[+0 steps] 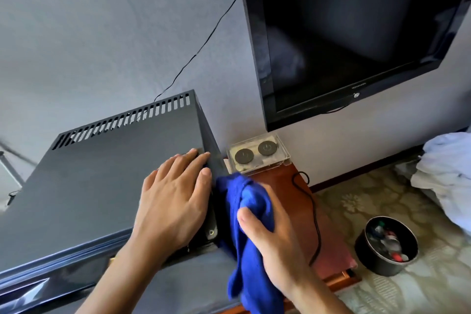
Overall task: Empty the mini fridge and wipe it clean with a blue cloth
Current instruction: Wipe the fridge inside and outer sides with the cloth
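**Bracing the fridge, wiping its right side**

The right hand [270, 234] grips the bunched blue cloth [244, 214], thumb on top and fingers curled round it, pressing it against the right side wall of the mini fridge [102, 186], probably to wipe that panel. The left hand [175, 194] lies flat with straight fingers on the fridge's top near its right edge (likely steadying the cabinet). Further right sit a reddish wooden stand [328, 224], a black bin [387, 247] and, beyond, a wall-mounted television [344, 33].
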### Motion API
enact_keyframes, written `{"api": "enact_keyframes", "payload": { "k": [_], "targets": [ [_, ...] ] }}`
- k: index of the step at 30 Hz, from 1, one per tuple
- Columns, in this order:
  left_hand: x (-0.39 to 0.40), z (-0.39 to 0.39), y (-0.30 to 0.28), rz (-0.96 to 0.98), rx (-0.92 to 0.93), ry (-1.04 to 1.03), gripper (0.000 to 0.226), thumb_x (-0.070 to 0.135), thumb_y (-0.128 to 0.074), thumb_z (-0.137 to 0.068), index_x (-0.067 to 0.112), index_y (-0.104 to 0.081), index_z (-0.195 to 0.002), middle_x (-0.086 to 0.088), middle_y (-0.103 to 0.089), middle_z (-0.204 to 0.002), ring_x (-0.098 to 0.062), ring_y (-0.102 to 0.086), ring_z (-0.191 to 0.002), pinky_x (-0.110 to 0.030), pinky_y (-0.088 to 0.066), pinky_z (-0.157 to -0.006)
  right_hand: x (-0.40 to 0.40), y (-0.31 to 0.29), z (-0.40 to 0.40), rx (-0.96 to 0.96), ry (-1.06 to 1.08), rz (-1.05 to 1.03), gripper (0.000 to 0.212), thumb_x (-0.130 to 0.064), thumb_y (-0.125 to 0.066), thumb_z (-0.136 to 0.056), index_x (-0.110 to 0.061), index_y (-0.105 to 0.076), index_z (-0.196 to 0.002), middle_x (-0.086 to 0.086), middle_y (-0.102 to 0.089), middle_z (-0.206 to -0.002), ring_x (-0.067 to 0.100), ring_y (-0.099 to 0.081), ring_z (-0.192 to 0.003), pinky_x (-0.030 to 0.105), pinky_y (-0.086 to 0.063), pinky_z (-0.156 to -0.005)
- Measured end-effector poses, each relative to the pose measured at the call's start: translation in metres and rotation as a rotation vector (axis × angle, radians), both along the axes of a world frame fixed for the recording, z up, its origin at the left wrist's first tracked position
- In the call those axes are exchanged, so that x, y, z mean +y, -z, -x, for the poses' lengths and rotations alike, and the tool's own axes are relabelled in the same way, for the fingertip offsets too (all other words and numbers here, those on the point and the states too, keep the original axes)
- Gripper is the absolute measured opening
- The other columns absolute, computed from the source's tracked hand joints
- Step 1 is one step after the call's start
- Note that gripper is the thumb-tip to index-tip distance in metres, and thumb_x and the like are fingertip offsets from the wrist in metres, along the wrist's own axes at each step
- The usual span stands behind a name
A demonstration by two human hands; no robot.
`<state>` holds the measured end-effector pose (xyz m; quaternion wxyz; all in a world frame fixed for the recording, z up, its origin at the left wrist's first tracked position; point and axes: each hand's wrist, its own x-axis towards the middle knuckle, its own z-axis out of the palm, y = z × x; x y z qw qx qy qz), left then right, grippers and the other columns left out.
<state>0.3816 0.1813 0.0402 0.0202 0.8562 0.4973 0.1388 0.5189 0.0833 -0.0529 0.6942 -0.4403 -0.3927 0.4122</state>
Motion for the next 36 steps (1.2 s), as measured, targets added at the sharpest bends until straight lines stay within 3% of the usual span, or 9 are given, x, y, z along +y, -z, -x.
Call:
{"api": "enact_keyframes", "payload": {
  "k": [4, 8, 12, 15, 17, 22, 28, 32, 36],
  "targets": [
    [0.037, 0.0, -0.013, 0.053, -0.024, 0.011, 0.062, 0.062, -0.021, -0.092, 0.043, -0.053, -0.14, 0.015, -0.053, -0.137, -0.023, -0.045, -0.127, -0.044, -0.037, -0.107, -0.011, 0.013, -0.008, -0.122, -0.183, -0.056, 0.066, -0.035, -0.067, -0.078, -0.045, -0.05, -0.141, -0.015, -0.056, -0.14, 0.008, -0.05, -0.136, 0.02, -0.037, -0.109],
    [0.06, -0.007, -0.008, 0.122, 0.119, -0.061, 0.068, 0.068, -0.014, -0.091, 0.051, -0.025, -0.156, 0.02, -0.02, -0.166, -0.017, -0.012, -0.156, -0.045, -0.01, -0.125, 0.0, 0.007, 0.003, -0.219, -0.048, -0.101, 0.069, -0.029, -0.066, -0.067, -0.038, -0.058, -0.135, -0.012, -0.055, -0.136, -0.008, -0.05, -0.129, 0.002, -0.033, -0.102],
    [0.067, -0.012, -0.006, 0.22, 0.147, -0.102, 0.059, 0.063, -0.004, -0.094, 0.062, -0.002, -0.153, 0.027, 0.007, -0.167, -0.009, 0.012, -0.156, -0.039, 0.006, -0.127, 0.025, 0.017, 0.016, -0.257, 0.071, -0.157, 0.049, -0.029, -0.067, -0.071, -0.015, -0.069, -0.118, 0.004, -0.062, -0.122, 0.01, -0.063, -0.116, 0.018, -0.046, -0.096],
    [0.066, -0.009, -0.012, 0.303, 0.026, -0.116, 0.056, 0.049, -0.002, -0.097, 0.066, -0.015, -0.148, 0.036, 0.001, -0.163, 0.006, 0.012, -0.152, -0.03, 0.007, -0.127, 0.053, 0.027, 0.012, -0.169, 0.073, -0.187, 0.03, -0.022, -0.07, -0.076, -0.005, -0.071, -0.102, 0.007, -0.066, -0.105, 0.024, -0.068, -0.101, 0.037, -0.052, -0.087],
    [0.065, -0.009, -0.016, 0.339, -0.066, -0.134, 0.055, 0.044, -0.004, -0.096, 0.067, -0.023, -0.142, 0.04, -0.007, -0.16, 0.014, 0.007, -0.149, -0.026, 0.004, -0.126, 0.08, 0.025, 0.009, -0.112, 0.075, -0.153, 0.031, -0.029, -0.07, -0.081, -0.017, -0.069, -0.11, 0.005, -0.069, -0.106, 0.026, -0.068, -0.101, 0.043, -0.052, -0.089],
    [0.062, -0.015, -0.019, 0.344, -0.119, -0.171, 0.062, 0.063, 0.003, -0.088, 0.065, -0.027, -0.142, 0.045, -0.011, -0.157, 0.02, 0.005, -0.146, -0.018, 0.005, -0.124, 0.19, -0.009, -0.007, -0.088, 0.154, 0.06, 0.03, -0.055, -0.06, -0.083, -0.035, -0.061, -0.105, -0.014, -0.069, -0.098, 0.008, -0.065, -0.094, 0.033, -0.051, -0.086],
    [0.071, -0.017, -0.016, 0.318, -0.103, -0.2, 0.058, 0.059, -0.006, -0.098, 0.056, -0.031, -0.151, 0.044, -0.012, -0.158, 0.016, 0.005, -0.148, -0.027, 0.003, -0.127, 0.343, -0.024, -0.035, -0.108, 0.128, 0.317, 0.034, -0.06, -0.054, -0.083, -0.029, -0.059, -0.098, -0.009, -0.062, -0.087, 0.027, -0.064, -0.096, 0.031, -0.038, -0.073],
    [0.072, -0.021, -0.013, 0.279, 0.041, -0.216, 0.059, 0.064, -0.016, -0.095, 0.057, -0.02, -0.154, 0.04, -0.003, -0.161, 0.009, 0.009, -0.151, -0.033, 0.003, -0.128, 0.377, -0.013, -0.05, -0.115, 0.034, 0.439, 0.047, -0.057, -0.052, -0.09, -0.026, -0.058, -0.125, 0.003, -0.064, -0.112, 0.028, -0.058, -0.095, 0.032, -0.038, -0.077],
    [0.069, -0.019, -0.011, 0.235, 0.078, -0.206, 0.063, 0.07, -0.02, -0.093, 0.058, -0.015, -0.155, 0.038, -0.001, -0.162, 0.005, 0.01, -0.153, -0.034, 0.003, -0.128, 0.355, -0.005, -0.077, -0.049, 0.109, 0.426, 0.038, -0.059, -0.053, -0.089, -0.029, -0.059, -0.112, -0.004, -0.062, -0.099, 0.028, -0.064, -0.1, 0.037, -0.049, -0.082]
  ]
}}
